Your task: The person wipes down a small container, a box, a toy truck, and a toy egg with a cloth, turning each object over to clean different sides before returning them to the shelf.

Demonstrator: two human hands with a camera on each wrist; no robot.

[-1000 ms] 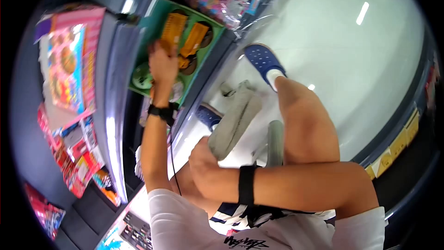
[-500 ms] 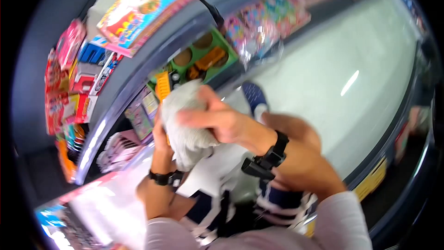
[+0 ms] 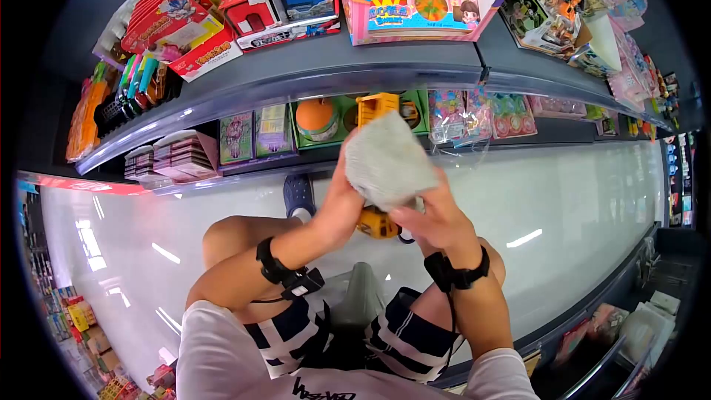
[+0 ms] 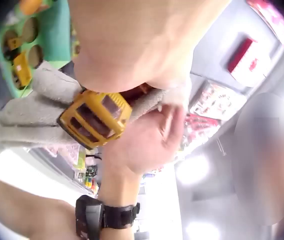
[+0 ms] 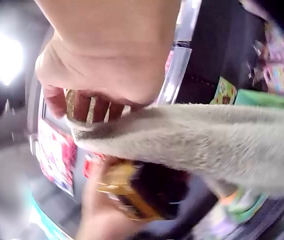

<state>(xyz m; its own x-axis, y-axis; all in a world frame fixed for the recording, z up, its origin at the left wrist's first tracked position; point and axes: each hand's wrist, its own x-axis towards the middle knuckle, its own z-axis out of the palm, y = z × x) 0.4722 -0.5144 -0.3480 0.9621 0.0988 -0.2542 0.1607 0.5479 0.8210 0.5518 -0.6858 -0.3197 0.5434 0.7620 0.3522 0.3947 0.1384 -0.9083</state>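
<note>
My left hand grips a yellow toy truck, its cab showing below a grey cloth. In the left wrist view the truck's cab sticks out below that hand's palm. My right hand holds the grey cloth against the truck. Seen from the right wrist, the fingers curl over the cloth's edge, and the truck's dark side lies below it. Most of the truck's middle is hidden by the cloth. Behind, on the low shelf, is a green box with an orange round toy.
The upper shelf edge juts out above the green box. On it stand a pink toy box and red packets. Bagged toys lie right of the green box. A stool shows between the legs.
The left hand has come out of the green box with the toy truck. The right hand has lifted the cloth from the lap onto it. The head view has turned to face the shelf.
</note>
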